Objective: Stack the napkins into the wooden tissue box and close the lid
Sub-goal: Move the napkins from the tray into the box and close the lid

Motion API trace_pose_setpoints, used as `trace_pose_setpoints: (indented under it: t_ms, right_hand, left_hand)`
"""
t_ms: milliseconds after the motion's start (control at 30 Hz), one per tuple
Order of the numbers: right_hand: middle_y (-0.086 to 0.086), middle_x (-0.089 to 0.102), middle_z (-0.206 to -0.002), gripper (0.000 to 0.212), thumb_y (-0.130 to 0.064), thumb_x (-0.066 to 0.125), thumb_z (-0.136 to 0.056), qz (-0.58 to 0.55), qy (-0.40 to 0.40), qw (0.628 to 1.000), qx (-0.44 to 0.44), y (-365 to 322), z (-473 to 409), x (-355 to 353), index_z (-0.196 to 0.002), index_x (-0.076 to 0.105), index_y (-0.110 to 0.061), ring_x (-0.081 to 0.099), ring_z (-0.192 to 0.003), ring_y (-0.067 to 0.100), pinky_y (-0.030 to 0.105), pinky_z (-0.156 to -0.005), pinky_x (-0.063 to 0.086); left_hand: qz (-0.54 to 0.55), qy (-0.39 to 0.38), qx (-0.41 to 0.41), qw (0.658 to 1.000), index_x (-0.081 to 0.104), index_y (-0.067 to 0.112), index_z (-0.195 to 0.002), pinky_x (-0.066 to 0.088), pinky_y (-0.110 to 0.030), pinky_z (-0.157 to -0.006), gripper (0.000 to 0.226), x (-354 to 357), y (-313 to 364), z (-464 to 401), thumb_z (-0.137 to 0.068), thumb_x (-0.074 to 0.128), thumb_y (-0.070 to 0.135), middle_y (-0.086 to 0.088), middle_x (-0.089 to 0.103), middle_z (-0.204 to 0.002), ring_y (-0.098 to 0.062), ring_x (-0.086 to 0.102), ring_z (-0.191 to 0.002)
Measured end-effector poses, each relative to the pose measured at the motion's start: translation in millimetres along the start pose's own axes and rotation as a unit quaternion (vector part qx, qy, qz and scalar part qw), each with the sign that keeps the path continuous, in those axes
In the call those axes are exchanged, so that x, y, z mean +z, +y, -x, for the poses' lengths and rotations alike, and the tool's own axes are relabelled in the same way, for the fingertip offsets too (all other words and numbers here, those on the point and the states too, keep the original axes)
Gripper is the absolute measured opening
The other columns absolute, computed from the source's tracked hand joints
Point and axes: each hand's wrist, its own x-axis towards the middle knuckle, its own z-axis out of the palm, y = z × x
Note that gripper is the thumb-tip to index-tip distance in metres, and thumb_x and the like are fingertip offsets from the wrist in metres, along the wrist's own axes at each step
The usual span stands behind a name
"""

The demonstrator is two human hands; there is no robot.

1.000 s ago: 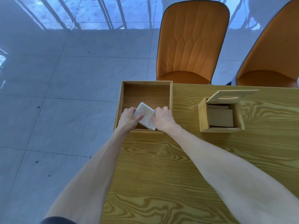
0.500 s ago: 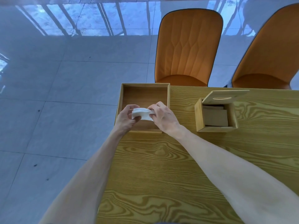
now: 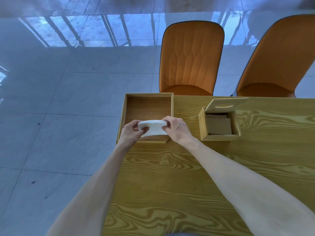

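Note:
A stack of white napkins (image 3: 153,127) hangs between both hands just above the near edge of a shallow wooden tray (image 3: 148,106). My left hand (image 3: 131,133) grips the stack's left end and my right hand (image 3: 177,128) grips its right end, bowing it slightly upward. To the right stands the wooden tissue box (image 3: 219,124), open, with its slotted lid (image 3: 226,103) tilted up at the back. Inside the box I see brownish flat sheets.
The tray sits at the left corner of the wood-grain table (image 3: 170,176), partly overhanging the table's left edge. Two orange chairs (image 3: 190,60) (image 3: 279,62) stand beyond the far edge. Grey tiled floor lies to the left.
The napkin stack has come up out of the tray and turned from tilted to level between both hands. The view has dropped, showing more floor above.

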Motion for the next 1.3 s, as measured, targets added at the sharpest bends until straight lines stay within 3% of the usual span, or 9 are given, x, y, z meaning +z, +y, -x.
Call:
trace_pose_setpoints:
  t_ms: [100, 267, 433, 567, 667, 833, 933, 1067, 1300]
  right_hand:
    - [0.005, 0.071, -0.103, 0.030, -0.019, 0.067, -0.092, -0.111, 0.025, 0.993, 0.029, 5.5, 9.5, -17.3, -0.121, 0.065, -0.013, 0.067, -0.093, 0.020, 0.031, -0.084, 0.055]
    - [0.005, 0.071, -0.110, 0.036, -0.024, 0.068, -0.092, -0.170, 0.066, 0.982, 0.043, 25.5, 36.4, -45.4, -0.125, 0.062, -0.011, 0.065, -0.093, 0.014, 0.025, -0.081, 0.057]
    - [-0.002, 0.067, -0.104, 0.036, -0.026, 0.069, -0.092, -0.179, 0.123, 0.973, 0.079, 59.1, 70.7, -83.1, -0.124, 0.063, -0.012, 0.064, -0.093, 0.013, 0.023, -0.079, 0.055]
    - [-0.003, 0.068, -0.106, 0.034, -0.023, 0.068, -0.091, -0.170, 0.149, 0.970, 0.084, 92.0, 95.1, -113.4, -0.124, 0.063, -0.015, 0.065, -0.096, 0.013, 0.031, -0.086, 0.058]
    - [-0.001, 0.068, -0.107, 0.034, -0.015, 0.065, -0.091, -0.145, 0.159, 0.975, 0.060, 112.1, 108.7, -134.2, -0.125, 0.062, -0.018, 0.068, -0.094, 0.015, 0.033, -0.084, 0.060]
    - [0.006, 0.071, -0.111, 0.025, -0.016, 0.067, -0.092, -0.072, 0.195, 0.978, 0.028, 134.0, 111.6, -159.8, -0.117, 0.066, -0.016, 0.070, -0.089, 0.015, 0.029, -0.078, 0.059]
    - [0.005, 0.072, -0.109, 0.025, -0.014, 0.071, -0.089, -0.023, 0.203, 0.979, 0.018, 142.9, 108.3, -164.9, -0.114, 0.069, -0.015, 0.069, -0.088, 0.014, 0.024, -0.076, 0.055]
    - [0.006, 0.074, -0.104, 0.024, -0.011, 0.073, -0.086, 0.010, 0.211, 0.978, -0.003, 149.7, 101.0, -161.6, -0.110, 0.070, -0.015, 0.070, -0.085, 0.015, 0.035, -0.078, 0.061]
    - [0.002, 0.075, -0.101, 0.021, -0.016, 0.073, -0.087, 0.033, 0.176, 0.984, 0.016, 165.2, 93.6, -151.7, -0.107, 0.071, -0.019, 0.071, -0.087, 0.017, 0.037, -0.076, 0.060]
  left_hand:
    - [0.056, 0.019, -0.014, 0.998, 0.065, 0.015, -0.111, 0.054, -0.018, -0.064, 0.034, 7.7, 13.7, 8.8, -0.083, 0.078, 0.030, 0.001, 0.069, -0.098, -0.015, 0.067, -0.089]
    - [0.124, -0.002, -0.020, 0.992, 0.061, 0.014, -0.116, 0.055, -0.017, -0.056, 0.038, 39.0, 42.0, 27.0, -0.085, 0.076, 0.031, -0.002, 0.068, -0.103, -0.015, 0.066, -0.090]
    - [0.180, -0.043, -0.028, 0.982, 0.060, 0.013, -0.125, 0.063, -0.036, -0.073, 0.040, 82.8, 73.0, 41.3, -0.090, 0.072, 0.029, -0.008, 0.070, -0.111, -0.023, 0.070, -0.099]
    - [0.178, -0.079, 0.002, 0.981, 0.060, 0.010, -0.123, 0.061, -0.028, -0.072, 0.038, 120.1, 98.4, 52.1, -0.092, 0.068, 0.030, -0.007, 0.068, -0.112, -0.021, 0.067, -0.103]
    - [0.162, -0.093, 0.029, 0.982, 0.061, 0.010, -0.122, 0.058, -0.024, -0.073, 0.041, 145.8, 112.1, 55.6, -0.089, 0.071, 0.033, -0.009, 0.069, -0.114, -0.021, 0.068, -0.103]
    - [0.143, -0.082, 0.064, 0.984, 0.067, 0.017, -0.114, 0.053, -0.021, -0.081, 0.029, 173.1, 132.1, 57.7, -0.087, 0.075, 0.025, 0.003, 0.072, -0.106, -0.012, 0.068, -0.098]
    - [0.134, -0.062, 0.074, 0.986, 0.068, 0.017, -0.109, 0.053, -0.011, -0.071, 0.025, 179.8, 136.8, 55.4, -0.086, 0.076, 0.014, 0.003, 0.073, -0.104, -0.009, 0.069, -0.095]
    - [0.117, -0.045, 0.063, 0.990, 0.069, 0.017, -0.105, 0.054, -0.011, -0.071, 0.024, 185.9, 135.9, 50.8, -0.084, 0.077, 0.007, -0.002, 0.074, -0.106, -0.010, 0.072, -0.091]
    - [0.028, -0.086, 0.079, 0.993, 0.069, 0.027, -0.114, 0.049, -0.018, -0.084, 0.030, 186.0, 119.9, 46.4, -0.086, 0.075, 0.033, 0.008, 0.073, -0.109, -0.003, 0.067, -0.102]
